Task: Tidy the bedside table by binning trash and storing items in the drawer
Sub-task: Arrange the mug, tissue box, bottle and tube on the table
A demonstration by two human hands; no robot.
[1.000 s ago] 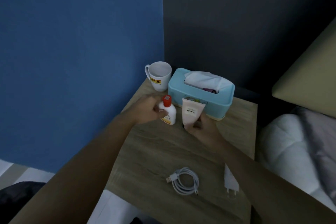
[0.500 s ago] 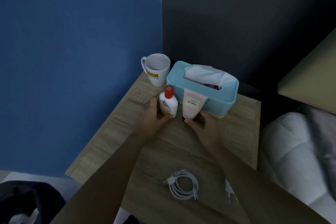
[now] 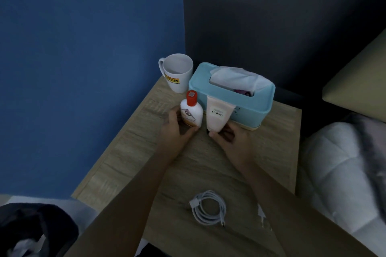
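On the wooden bedside table [image 3: 208, 169], my left hand [image 3: 176, 129] grips a small white bottle with a red cap [image 3: 191, 111], held upright. Beside it my right hand [image 3: 228, 139] holds the lower end of a pale pink tube [image 3: 217, 115], which stands with its cap end down. Both stand just in front of a light blue tissue box [image 3: 231, 98] with a white tissue sticking out. A white mug [image 3: 177, 73] stands at the back left corner. A coiled white cable [image 3: 208, 207] lies near the front, and a white charger plug [image 3: 262, 216] is partly hidden by my right forearm.
A blue wall stands to the left and a dark wall behind the table. White bedding [image 3: 342, 169] and a beige pillow [image 3: 359, 81] lie to the right. A dark bin with something pale inside [image 3: 31, 233] sits at the lower left, below the table's edge.
My view has swung closer and a little right. My left hand went from reaching the bottle's side to wrapping around it from below. The right hand kept its hold on the tube.
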